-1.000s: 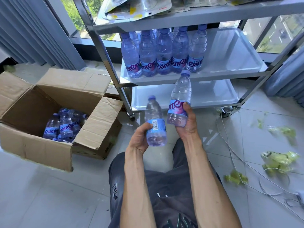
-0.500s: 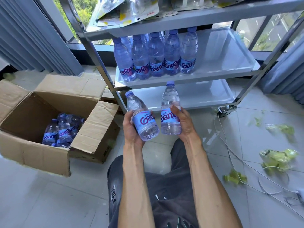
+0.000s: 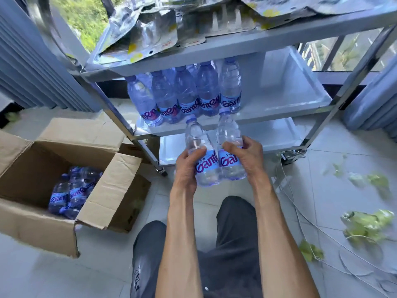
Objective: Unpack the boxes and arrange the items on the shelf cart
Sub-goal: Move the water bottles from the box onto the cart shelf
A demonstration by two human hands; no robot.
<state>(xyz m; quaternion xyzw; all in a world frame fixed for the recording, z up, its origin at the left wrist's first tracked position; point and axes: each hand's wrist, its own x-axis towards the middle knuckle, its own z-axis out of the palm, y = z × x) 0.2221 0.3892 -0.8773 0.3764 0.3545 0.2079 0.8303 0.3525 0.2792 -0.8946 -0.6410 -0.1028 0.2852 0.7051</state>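
My left hand [image 3: 188, 166] grips one clear water bottle [image 3: 200, 151] with a blue and purple label. My right hand [image 3: 247, 157] grips a second bottle [image 3: 228, 143]. Both bottles stand upright, side by side and touching, just in front of the metal shelf cart [image 3: 285, 112]. Several matching bottles [image 3: 184, 97] stand in rows on the left half of the cart's middle shelf. An open cardboard box [image 3: 38, 224] on the floor to my left holds several more bottles [image 3: 71, 194].
Flattened plastic packaging [image 3: 163, 26] lies on the cart's top shelf. The bottom shelf [image 3: 272, 134] shows behind the held bottles. A thin white cable [image 3: 300, 218] and green scraps [image 3: 365, 224] lie on the tiled floor to the right. Grey curtains hang on both sides.
The left bottle went from tilted to upright beside the right one. Both hands have risen toward the cart's middle shelf, and my view moved closer to the cart.
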